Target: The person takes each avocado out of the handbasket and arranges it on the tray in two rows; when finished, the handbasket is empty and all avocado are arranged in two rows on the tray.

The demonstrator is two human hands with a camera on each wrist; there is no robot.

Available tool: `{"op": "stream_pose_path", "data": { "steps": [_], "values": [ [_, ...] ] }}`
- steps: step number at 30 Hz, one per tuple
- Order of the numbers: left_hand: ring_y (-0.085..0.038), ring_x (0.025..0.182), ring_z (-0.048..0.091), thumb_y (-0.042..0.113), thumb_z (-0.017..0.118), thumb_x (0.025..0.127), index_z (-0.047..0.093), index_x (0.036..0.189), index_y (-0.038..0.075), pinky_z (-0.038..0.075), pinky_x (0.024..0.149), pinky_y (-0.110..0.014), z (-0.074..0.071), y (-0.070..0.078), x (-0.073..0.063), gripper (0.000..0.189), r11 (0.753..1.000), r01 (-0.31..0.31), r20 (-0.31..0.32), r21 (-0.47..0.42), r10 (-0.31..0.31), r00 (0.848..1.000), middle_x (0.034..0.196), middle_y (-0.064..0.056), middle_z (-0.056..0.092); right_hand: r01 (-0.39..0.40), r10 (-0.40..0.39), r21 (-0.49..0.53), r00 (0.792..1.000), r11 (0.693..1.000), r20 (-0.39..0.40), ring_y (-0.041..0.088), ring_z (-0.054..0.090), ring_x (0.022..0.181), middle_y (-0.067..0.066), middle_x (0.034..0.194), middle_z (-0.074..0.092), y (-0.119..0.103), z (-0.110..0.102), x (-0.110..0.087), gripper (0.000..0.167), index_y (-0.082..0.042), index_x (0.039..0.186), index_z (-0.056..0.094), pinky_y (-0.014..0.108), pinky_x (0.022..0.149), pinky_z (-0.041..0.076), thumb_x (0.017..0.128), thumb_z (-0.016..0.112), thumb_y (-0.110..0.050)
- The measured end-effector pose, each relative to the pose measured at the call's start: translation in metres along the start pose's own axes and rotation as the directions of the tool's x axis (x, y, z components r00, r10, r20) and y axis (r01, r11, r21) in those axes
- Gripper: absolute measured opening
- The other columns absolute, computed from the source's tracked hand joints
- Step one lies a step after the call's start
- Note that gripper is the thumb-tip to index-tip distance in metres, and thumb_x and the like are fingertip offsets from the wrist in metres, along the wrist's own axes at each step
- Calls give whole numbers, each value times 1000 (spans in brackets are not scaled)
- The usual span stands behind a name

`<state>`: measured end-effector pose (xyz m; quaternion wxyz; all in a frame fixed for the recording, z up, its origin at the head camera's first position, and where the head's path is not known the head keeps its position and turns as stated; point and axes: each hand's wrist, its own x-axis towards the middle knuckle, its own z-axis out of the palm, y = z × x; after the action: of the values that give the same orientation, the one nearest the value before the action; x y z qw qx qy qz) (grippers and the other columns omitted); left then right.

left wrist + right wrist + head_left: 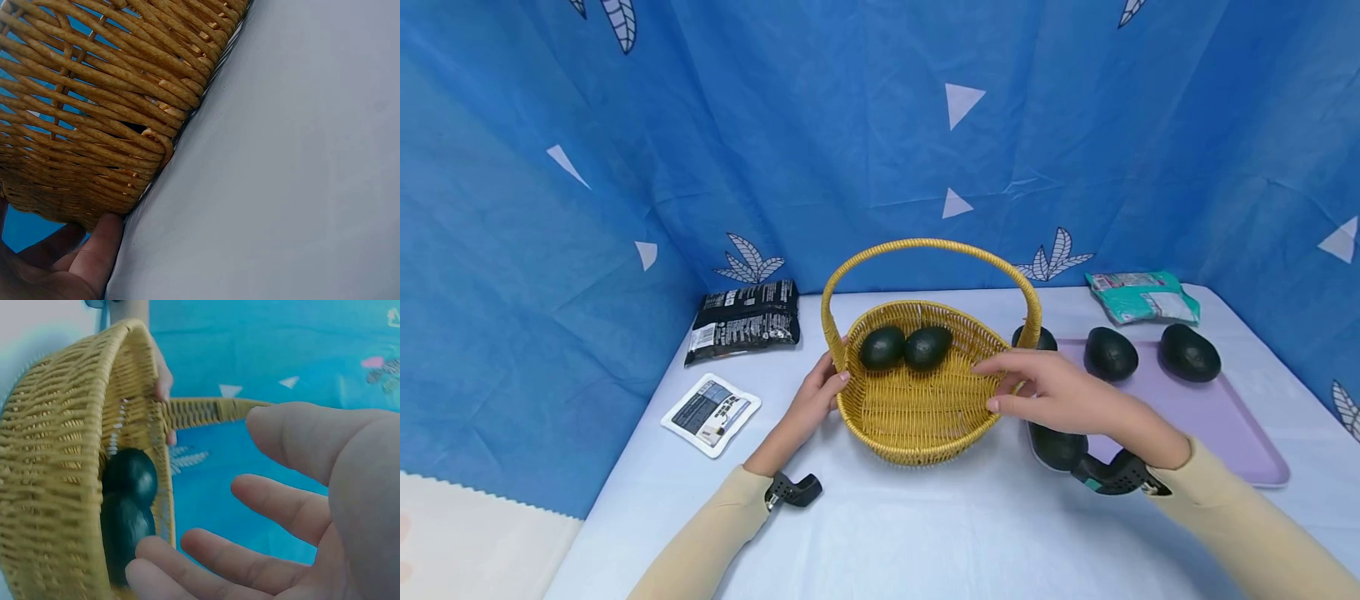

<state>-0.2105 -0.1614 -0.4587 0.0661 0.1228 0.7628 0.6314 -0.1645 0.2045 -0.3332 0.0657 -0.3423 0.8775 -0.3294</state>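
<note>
A woven yellow basket (917, 412) with a tall arched handle (925, 243) stands mid-table. Two dark green avocados lie side by side at its back, a left one (882, 348) and a right one (928, 347). My left hand (812, 398) holds the basket's left rim, thumb at the edge; in the left wrist view its fingers (100, 253) press the wicker low on the side. Over the right rim hovers my right hand (1056, 392), fingers spread and loosely bent with nothing between them. The right wrist view shows this hand (362, 506) facing the basket opening.
A lilac tray (1206, 425) on the right bears several avocados, among them one at the back (1111, 354) and one by my right wrist (1058, 448). Behind it lies a teal packet (1142, 297). On the left are a black packet (745, 321) and a white sachet (711, 415).
</note>
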Motion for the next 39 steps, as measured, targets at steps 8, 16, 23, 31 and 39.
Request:
{"op": "stream_pose_path", "data": {
  "steps": [8, 16, 23, 31, 39],
  "values": [
    [-46, 138, 50, 23, 47, 106, 24, 164, 25, 60, 98, -41, 0, 0, 0, 62, 1000, 17, -2, 5, -17, 1000, 162, -26, 35, -47, 47, -14, 998, 999, 43, 13, 69, 95, 8, 123, 69, -8, 12, 33, 47, -10, 138, 60, 25, 77, 59, 96, 71, -28],
    [-47, 136, 51, 22, 46, 106, 23, 164, 23, 61, 96, -38, 0, 2, 0, 63, 1000, 10, -1, -3, -10, 1000, 161, -27, 35, -164, 164, -16, 986, 986, 39, 24, 71, 101, 24, 147, 54, -5, 25, 63, 64, -5, 149, 48, 41, 86, 61, 95, 69, -32],
    [-47, 131, 55, 20, 47, 105, 24, 164, 20, 61, 95, -37, 1, 2, 0, 63, 1000, -6, -8, -4, 6, 1000, 156, -30, 40, -291, 295, -55, 952, 955, 79, 39, 56, 132, 20, 152, 52, 3, 31, 85, 69, -7, 154, 42, 56, 105, 52, 96, 65, -38],
    [-46, 131, 56, 20, 47, 105, 24, 164, 20, 61, 94, -34, 2, 1, 0, 63, 1000, -10, -3, 4, 10, 1000, 156, -30, 40, -445, 450, -68, 890, 893, 75, 41, 49, 140, 19, 156, 46, 12, 38, 107, 72, -10, 157, 38, 57, 107, 50, 97, 63, -43],
    [-46, 129, 57, 20, 48, 105, 24, 163, 19, 61, 95, -38, 2, 2, 0, 63, 1000, -7, -13, 3, 7, 1000, 155, -31, 42, -468, 474, -89, 878, 879, 66, 41, 45, 143, 19, 159, 44, 15, 40, 118, 70, -11, 157, 39, 58, 110, 47, 99, 60, -45]
  ]
}}
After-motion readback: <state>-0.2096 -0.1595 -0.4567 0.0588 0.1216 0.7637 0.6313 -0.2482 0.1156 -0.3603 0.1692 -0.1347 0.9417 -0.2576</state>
